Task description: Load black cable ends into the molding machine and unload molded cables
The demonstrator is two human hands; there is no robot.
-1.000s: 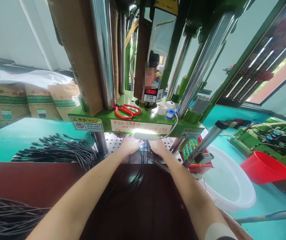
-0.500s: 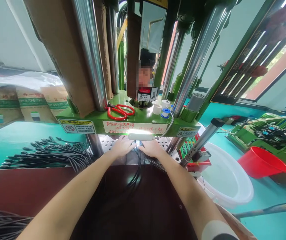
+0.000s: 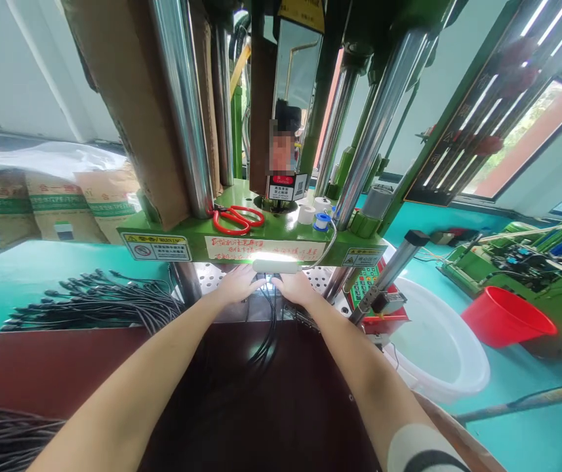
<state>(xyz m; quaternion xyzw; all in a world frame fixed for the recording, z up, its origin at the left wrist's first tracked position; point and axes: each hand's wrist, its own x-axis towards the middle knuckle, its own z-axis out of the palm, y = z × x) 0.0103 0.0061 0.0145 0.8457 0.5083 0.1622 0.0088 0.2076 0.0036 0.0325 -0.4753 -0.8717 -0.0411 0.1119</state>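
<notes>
My left hand (image 3: 240,284) and my right hand (image 3: 294,286) reach in beneath the green press, on either side of a bundle of black cables (image 3: 271,321). Both thumbs point inward toward the cables' upper ends, by a small bright part under the lamp (image 3: 275,266). My fingers look closed, but the lamp partly covers them, and what they grip cannot be made out. The cables hang down toward me over the dark brown table edge. Behind my hands lies a perforated metal plate (image 3: 208,280).
Red-handled scissors (image 3: 238,220), white rolls (image 3: 306,214) and a blue-and-white spool (image 3: 322,221) rest on the press ledge (image 3: 197,248). Many black cables (image 3: 98,305) lie at left. At right stand a control panel (image 3: 364,288), a white tub (image 3: 477,367) and a red bucket (image 3: 507,318).
The view has shifted slightly, so the right-hand surroundings sit a little further left. My hands stay at the cables' upper ends, with almost no visible movement.
</notes>
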